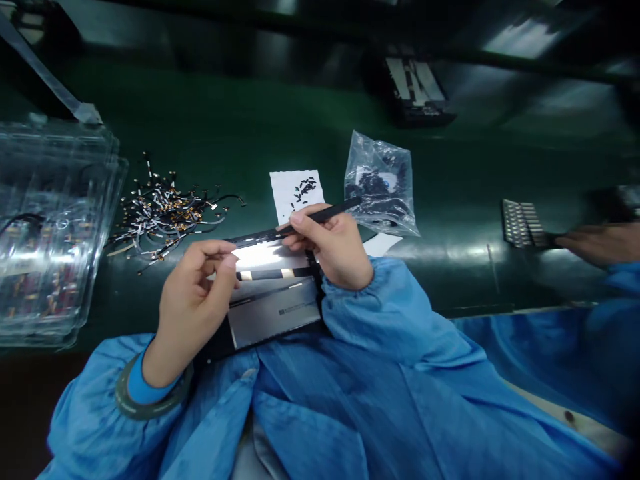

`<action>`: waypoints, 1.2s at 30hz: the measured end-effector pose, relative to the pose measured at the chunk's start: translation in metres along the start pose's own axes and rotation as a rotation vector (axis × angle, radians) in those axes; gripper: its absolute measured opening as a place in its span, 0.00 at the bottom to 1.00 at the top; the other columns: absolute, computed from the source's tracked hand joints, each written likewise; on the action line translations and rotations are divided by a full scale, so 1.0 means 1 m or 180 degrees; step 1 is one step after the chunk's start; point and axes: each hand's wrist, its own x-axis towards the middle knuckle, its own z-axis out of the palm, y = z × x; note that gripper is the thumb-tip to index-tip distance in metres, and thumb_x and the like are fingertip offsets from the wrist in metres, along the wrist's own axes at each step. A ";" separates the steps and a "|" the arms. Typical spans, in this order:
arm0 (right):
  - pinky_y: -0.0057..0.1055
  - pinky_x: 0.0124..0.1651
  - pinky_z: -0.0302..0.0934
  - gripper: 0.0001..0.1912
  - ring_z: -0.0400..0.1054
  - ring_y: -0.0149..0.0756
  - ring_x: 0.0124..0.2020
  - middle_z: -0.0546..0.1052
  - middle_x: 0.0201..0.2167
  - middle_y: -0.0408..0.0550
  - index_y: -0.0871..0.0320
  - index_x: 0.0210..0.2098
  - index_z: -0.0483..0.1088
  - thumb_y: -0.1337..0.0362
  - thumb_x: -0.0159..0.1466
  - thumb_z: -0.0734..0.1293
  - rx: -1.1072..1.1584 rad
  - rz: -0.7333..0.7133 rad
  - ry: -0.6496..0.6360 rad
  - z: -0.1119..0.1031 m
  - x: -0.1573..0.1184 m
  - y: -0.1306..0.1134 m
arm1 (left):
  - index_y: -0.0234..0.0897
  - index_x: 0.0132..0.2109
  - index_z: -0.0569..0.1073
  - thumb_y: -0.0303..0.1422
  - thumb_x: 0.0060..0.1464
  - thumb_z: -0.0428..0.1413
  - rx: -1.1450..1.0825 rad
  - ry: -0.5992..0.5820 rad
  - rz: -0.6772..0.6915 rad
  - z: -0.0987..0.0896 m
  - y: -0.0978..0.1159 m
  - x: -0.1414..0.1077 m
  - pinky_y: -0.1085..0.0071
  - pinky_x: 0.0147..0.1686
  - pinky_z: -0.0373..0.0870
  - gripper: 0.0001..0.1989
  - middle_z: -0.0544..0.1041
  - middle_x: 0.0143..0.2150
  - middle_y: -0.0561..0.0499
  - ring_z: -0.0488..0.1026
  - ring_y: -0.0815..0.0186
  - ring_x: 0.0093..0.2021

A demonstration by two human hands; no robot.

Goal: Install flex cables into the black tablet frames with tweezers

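Note:
A flat device with silvery panels and a black frame (pixel 274 313) lies close to my body, its upper edge between my hands. My right hand (pixel 333 247) is closed on a thin black pen-like tool (pixel 336 209), whose lower tip points left at the device's upper edge. At the upper left corner of the device is my left hand (pixel 200 290), thumb and forefinger pinched together; anything between them is too small to make out. Just beyond the device, small black pieces lie on a white paper (pixel 281 190).
Clear plastic trays (pixel 107 200) are stacked at the left, beside a pile of small cables (pixel 167 217). A clear bag (pixel 383 183) of black parts lies right of the paper. Another device (pixel 417 90) sits farther back. At the right, another person's hand (pixel 597 245) is near a metallic ribbed block (pixel 523 223).

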 end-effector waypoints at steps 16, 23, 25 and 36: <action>0.33 0.42 0.69 0.13 0.74 0.33 0.32 0.78 0.29 0.44 0.57 0.32 0.74 0.53 0.58 0.71 -0.1794 -0.0792 0.0282 -0.002 0.006 0.024 | 0.37 0.41 0.74 0.37 0.57 0.57 0.0072 0.0665 -0.0113 -0.023 -0.024 -0.009 0.75 0.18 0.63 0.09 0.73 0.24 0.58 0.65 0.74 0.17; 0.28 0.28 0.70 0.22 0.73 0.31 0.22 0.77 0.22 0.42 0.58 0.28 0.70 0.46 0.49 0.75 -0.1039 -0.0505 0.0628 0.001 0.004 0.017 | 0.38 0.40 0.76 0.36 0.55 0.60 0.0576 0.1503 0.0003 -0.057 -0.027 -0.024 0.73 0.29 0.66 0.08 0.73 0.27 0.56 0.68 0.72 0.26; 0.28 0.27 0.70 0.21 0.73 0.32 0.21 0.76 0.21 0.42 0.58 0.28 0.71 0.48 0.48 0.76 -0.1142 -0.0521 0.0697 0.001 0.002 0.017 | 0.38 0.42 0.76 0.37 0.56 0.59 0.0940 0.1819 0.0004 -0.077 -0.030 -0.024 0.71 0.33 0.67 0.09 0.75 0.32 0.54 0.70 0.69 0.30; 0.30 0.25 0.69 0.17 0.71 0.33 0.19 0.76 0.18 0.43 0.57 0.27 0.73 0.49 0.52 0.74 -0.1543 -0.0661 0.0559 -0.001 -0.004 0.019 | 0.34 0.37 0.75 0.32 0.51 0.58 0.2501 0.2328 -0.0300 -0.166 -0.079 0.017 0.53 0.52 0.63 0.07 0.70 0.32 0.48 0.68 0.53 0.43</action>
